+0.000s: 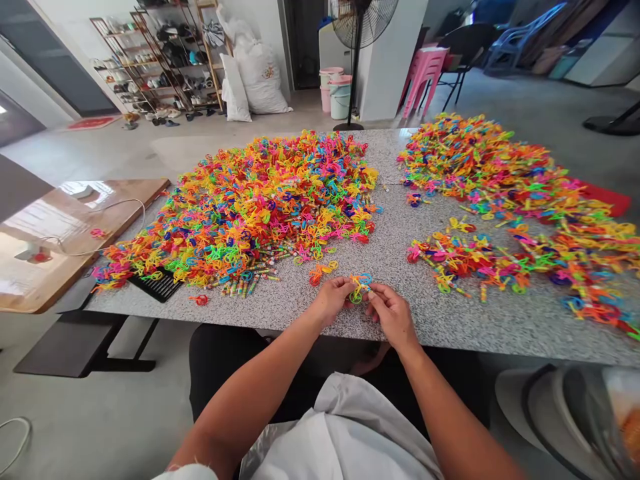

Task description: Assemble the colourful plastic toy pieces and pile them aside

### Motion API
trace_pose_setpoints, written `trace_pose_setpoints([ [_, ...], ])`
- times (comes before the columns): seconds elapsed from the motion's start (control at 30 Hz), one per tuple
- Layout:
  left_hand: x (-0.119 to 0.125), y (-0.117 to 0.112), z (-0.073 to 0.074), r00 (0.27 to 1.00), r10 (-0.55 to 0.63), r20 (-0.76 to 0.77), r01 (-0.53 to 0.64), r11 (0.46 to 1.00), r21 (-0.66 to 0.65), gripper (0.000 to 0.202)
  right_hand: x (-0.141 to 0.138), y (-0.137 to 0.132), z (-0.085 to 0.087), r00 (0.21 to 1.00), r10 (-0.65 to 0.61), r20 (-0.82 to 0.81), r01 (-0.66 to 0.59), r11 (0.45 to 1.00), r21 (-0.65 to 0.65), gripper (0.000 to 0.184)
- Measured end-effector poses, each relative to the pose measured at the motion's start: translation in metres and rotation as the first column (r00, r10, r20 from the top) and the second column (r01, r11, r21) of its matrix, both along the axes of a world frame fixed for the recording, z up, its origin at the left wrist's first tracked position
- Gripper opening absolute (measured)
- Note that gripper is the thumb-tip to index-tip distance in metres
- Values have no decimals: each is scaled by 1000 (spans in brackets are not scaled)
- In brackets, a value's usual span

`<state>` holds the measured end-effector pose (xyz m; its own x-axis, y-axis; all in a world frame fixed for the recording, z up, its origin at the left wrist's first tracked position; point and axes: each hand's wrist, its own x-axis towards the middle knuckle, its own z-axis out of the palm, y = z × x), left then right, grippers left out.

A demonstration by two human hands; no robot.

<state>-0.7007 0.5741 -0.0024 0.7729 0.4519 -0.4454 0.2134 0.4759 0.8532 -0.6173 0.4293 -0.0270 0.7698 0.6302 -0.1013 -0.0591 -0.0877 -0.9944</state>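
Near the front edge of the speckled stone table, my left hand [332, 300] pinches a small bunch of looped plastic pieces [357, 293] in green, yellow, orange and blue. My right hand [393, 313] meets it from the other side, its thumb and fingers closed on a small pale printed tube [371, 291] beside the loops. Fingers partly cover both, and whether tube and loops are joined I cannot tell. A few red and orange loops [316, 275] lie just beyond my left hand. Behind them rises a large heap of similar loops [280, 193].
A second heap [475, 160] spreads over the right of the table [300, 313], with a looser cluster [465, 257] in front. Printed tubes [245, 283] lie at the left heap's foot. A black slotted tray [157, 285] is partly buried. A wooden table [125, 207] adjoins on the left.
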Motion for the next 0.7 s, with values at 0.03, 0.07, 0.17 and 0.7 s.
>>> trace_pose_setpoints([
  [0.03,0,0,0,1000,5,-7,-4,1000,21,28,0,-1,0,1000,9,1,-9,1000,2,52],
  [0.07,0,0,0,1000,9,-15,-9,999,45,29,-1,-1,0,1000,15,2,-15,1000,7,52],
  [0.17,0,1,1,999,12,-35,-8,995,103,30,-2,-2,0,999,33,22,-33,999,0,50],
  [0.7,4,-7,-6,997,30,-64,-13,969,247,20,-4,-2,2,997,53,53,-51,998,-26,42],
])
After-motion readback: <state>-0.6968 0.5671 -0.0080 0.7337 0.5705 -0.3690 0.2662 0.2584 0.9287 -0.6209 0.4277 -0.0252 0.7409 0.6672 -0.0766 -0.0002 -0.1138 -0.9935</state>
